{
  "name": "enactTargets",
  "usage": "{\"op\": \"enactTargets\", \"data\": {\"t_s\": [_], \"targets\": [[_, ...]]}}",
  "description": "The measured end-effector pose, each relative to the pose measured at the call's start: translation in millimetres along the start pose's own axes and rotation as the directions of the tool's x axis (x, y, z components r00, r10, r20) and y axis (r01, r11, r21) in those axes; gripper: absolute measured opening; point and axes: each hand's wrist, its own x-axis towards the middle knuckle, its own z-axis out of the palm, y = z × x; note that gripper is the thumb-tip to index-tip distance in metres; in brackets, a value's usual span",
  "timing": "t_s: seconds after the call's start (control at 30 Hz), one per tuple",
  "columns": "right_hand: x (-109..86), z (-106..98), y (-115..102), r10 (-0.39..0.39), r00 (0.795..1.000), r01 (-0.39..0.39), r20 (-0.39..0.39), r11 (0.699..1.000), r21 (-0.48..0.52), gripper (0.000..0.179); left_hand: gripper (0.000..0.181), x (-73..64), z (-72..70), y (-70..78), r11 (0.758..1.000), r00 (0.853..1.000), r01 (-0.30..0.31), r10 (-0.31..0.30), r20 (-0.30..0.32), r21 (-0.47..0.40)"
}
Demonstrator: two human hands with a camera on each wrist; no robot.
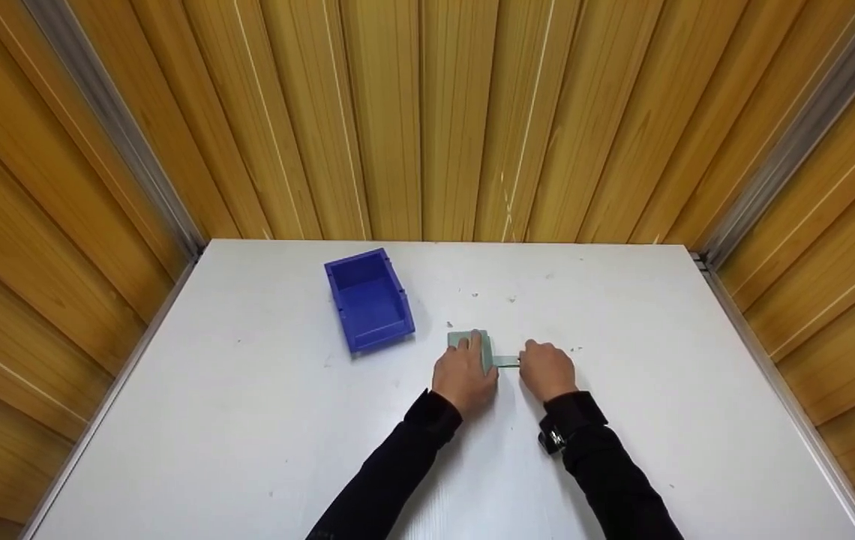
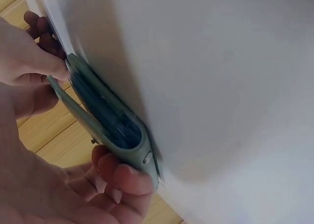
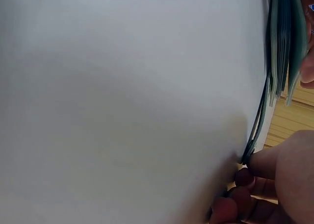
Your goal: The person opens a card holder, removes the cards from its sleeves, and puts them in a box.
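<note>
A small pale-green card holder [image 1: 459, 337] lies on the white table, with a flat strap [image 1: 505, 361] extending from its right side. Its cover bows up around several dark blue-green inner leaves [image 2: 105, 111], seen edge-on in the left wrist view. My left hand [image 1: 465, 377] grips the holder, fingertips at its rounded spine and thumb by the cover's free edge. To the right, my right hand [image 1: 547, 371] pinches the end of the strap between thumb and curled fingers. In the right wrist view the strap [image 3: 260, 118] runs taut-looking from holder to fingertips.
A blue plastic bin [image 1: 371, 307] stands on the table behind and left of my hands. Wood-patterned panels [image 1: 457, 120] enclose the back and both sides of the table. Small dark specks mark the white tabletop [image 1: 247, 405].
</note>
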Motion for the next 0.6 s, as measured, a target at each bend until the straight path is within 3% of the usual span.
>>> {"op": "enactTargets", "data": {"t_s": [0.17, 0.37, 0.6], "targets": [[0.3, 0.3, 1.3, 0.007, 1.0, -0.007, 0.005, 1.0, 0.01, 0.02, 0.066, -0.7, -7.6, -2.7, 1.0, 0.998, -0.007, 0.008, 0.061, -0.016], [-0.4, 1.8, 1.5, -0.014, 1.0, 0.014, -0.021, 1.0, 0.009, 0.019, 0.058, -0.3, -13.1, -8.9, 0.993, 0.995, -0.011, 0.023, 0.102, -0.115], [-1.1, 1.1, 1.7, -0.006, 1.0, 0.007, -0.028, 1.0, 0.016, 0.019, 0.052, -2.6, -17.7, -22.0, 0.966, 0.993, -0.039, 0.066, 0.096, -0.257]]}}
